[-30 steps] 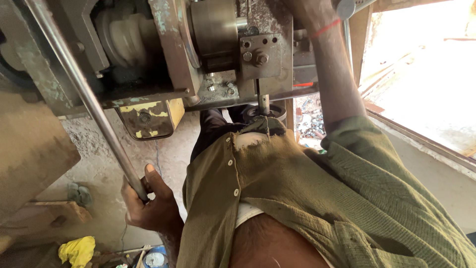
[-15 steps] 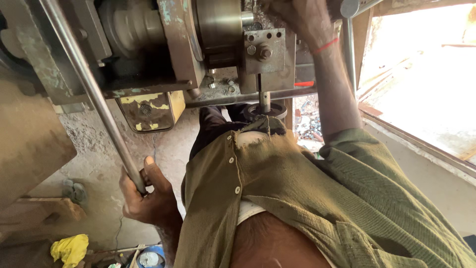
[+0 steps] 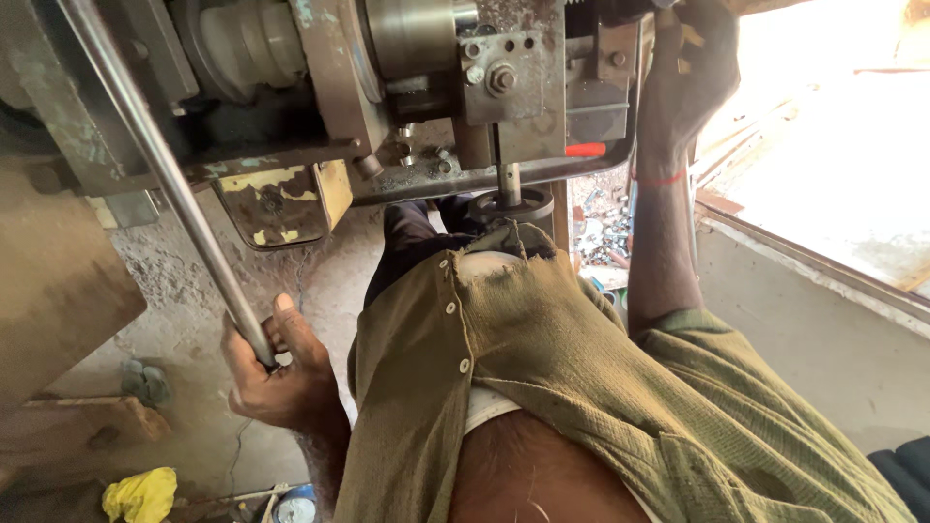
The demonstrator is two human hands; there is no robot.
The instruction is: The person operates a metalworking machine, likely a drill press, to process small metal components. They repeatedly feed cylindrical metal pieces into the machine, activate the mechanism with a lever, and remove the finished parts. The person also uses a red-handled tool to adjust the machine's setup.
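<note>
1. The left hand (image 3: 281, 373) is shut tight around the low end of a long shiny metal lever (image 3: 160, 174).
2. The lever slants up from that hand to the top left corner of the machine (image 3: 387, 107), which is big, grey and rusty.
3. The right hand (image 3: 683, 73) is held up high at the top right part of the machine. Its fingers curl over something there, but it is too dark to tell what it grips.
4. A red band (image 3: 659, 179) sits around the right wrist.
5. A thin metal rod (image 3: 509, 179) points down from the machine's front block into a dark round ring (image 3: 511, 205).
6. The ring sits just above the person's green shirt (image 3: 542, 368).
7. A yellow cloth (image 3: 140, 494) lies on the floor (image 3: 184, 320) near the bottom left corner, well apart from the left hand.
</note>
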